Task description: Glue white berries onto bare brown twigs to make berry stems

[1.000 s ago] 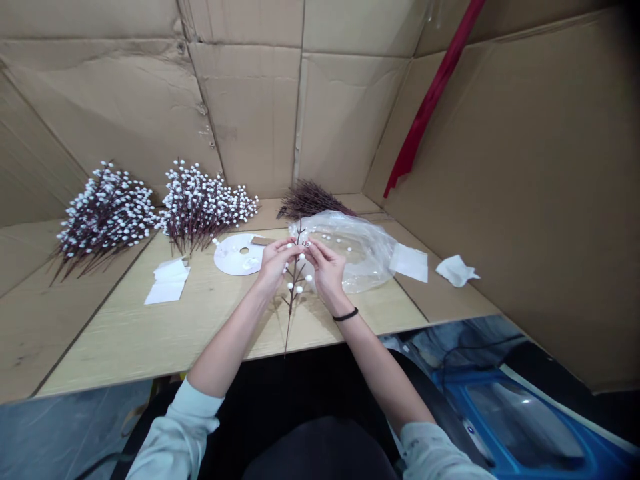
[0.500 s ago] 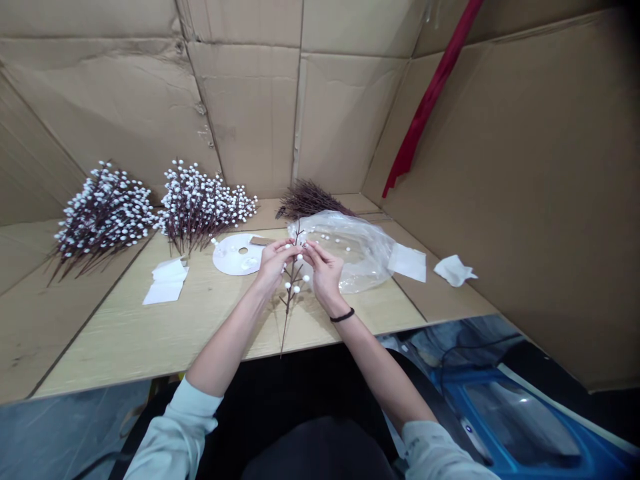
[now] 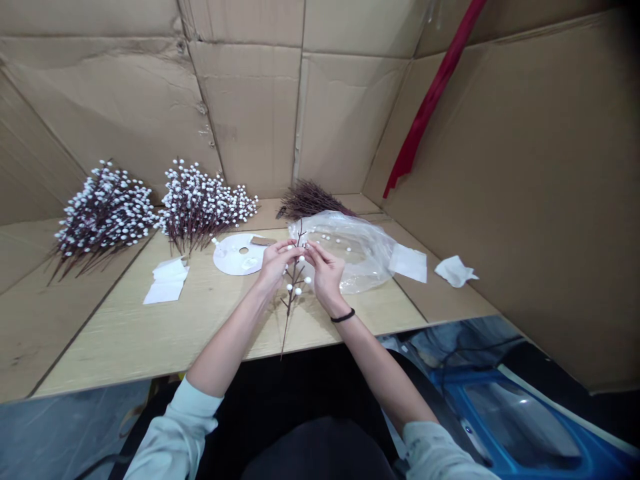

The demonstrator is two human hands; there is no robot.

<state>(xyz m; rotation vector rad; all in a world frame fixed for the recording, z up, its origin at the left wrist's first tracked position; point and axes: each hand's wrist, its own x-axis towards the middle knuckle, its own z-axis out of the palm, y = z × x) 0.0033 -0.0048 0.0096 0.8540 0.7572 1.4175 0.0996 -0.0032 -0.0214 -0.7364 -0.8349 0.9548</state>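
A brown artificial berry branch (image 3: 289,301) with several white berries on its twigs stands between my hands over the table's front part. My left hand (image 3: 276,261) is closed, its fingertips pinching the upper stem. On the other side my right hand (image 3: 326,268) pinches at the same upper part, thumb and forefinger together at a twig; a small white berry seems to be at the fingertips, partly hidden. Just behind the hands lies a clear plastic bag (image 3: 367,257) with loose white berries inside. A white disc (image 3: 227,261) with a centre hole is left of my left hand.
Two piles of white-berried branches (image 3: 107,210) (image 3: 200,203) lie at the back left. Bare brown twigs (image 3: 315,199) lie behind the bag. White papers (image 3: 167,280) (image 3: 455,271) rest on both sides. Cardboard walls (image 3: 250,113) enclose the table; a red ribbon (image 3: 425,113) hangs at right.
Both hands hold nearly the same pose at the upper stem. The branch has shifted very slightly to the right.
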